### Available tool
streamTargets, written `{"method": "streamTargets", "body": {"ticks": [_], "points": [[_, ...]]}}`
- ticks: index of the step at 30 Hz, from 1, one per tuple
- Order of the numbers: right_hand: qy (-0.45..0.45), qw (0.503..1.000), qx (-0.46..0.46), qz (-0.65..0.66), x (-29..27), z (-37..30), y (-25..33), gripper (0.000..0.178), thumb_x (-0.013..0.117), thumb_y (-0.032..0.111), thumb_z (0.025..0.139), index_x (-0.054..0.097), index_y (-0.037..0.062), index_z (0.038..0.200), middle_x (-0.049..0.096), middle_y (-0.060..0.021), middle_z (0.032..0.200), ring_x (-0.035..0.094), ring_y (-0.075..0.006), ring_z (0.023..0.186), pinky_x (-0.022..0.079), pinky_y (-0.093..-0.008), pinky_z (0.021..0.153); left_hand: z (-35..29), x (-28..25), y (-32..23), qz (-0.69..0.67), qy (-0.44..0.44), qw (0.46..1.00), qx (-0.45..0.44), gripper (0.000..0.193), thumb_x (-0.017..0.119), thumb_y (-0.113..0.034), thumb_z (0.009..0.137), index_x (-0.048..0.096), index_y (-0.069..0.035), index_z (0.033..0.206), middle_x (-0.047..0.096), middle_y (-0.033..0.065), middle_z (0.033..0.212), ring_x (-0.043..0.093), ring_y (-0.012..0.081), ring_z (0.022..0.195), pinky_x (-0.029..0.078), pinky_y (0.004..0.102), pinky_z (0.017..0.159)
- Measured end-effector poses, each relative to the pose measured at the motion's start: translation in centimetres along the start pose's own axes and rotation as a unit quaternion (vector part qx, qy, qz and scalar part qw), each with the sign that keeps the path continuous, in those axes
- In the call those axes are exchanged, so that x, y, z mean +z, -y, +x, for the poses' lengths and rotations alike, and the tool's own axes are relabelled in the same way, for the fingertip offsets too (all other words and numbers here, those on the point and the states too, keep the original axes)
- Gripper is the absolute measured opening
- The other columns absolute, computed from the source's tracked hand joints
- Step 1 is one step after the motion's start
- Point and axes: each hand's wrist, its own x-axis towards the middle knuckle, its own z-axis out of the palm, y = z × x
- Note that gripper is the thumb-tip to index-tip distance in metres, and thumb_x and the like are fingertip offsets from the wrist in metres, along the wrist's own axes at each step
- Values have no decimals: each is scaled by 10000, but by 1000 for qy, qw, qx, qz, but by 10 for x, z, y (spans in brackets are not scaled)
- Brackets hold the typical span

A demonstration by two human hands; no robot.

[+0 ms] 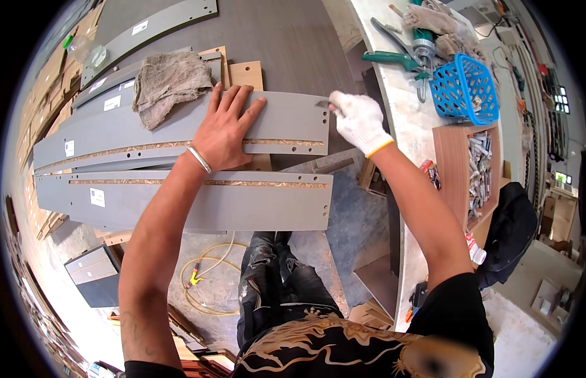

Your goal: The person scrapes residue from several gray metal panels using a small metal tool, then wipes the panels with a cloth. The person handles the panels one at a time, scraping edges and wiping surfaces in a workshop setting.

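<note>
Resting on the gray panel [287, 121] with the left hand [224, 128] spread; pinching a thin dark tool [322, 104] in the gloved right hand [360, 123] at the panel's far right corner.

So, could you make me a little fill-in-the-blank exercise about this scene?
The left hand rests on a panel coloured ____.
The right hand wears a white ____.
The perforated basket on the bench is ____.
Of the two hands, the one nearer the crumpled cloth is the ____ one.

Missing words: gray; glove; blue; left.
</note>
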Motion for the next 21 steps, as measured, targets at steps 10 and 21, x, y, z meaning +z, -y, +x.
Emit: {"method": "streamTargets", "body": {"ticks": [10,21], "points": [[-36,999,-14,27,6,-21,7,28,640,153,903,647,139,880,709,-105,747,705,-319,726,530,-442,673,0,0,0,0,-7,1000,2,1089,914,-210,493,476,-65,1481,420,248,1508,375,439,1435,167,604,1258],[-32,999,-30,25,12,-46,19,119,635,228,932,641,137,857,712,-97,707,706,-311,654,547,-426,665,1,0,-2,-8,-13,1000,0,1069,895,-178,489,484,-67,1469,421,245,1506,378,434,1433,167,604,1259]]}}
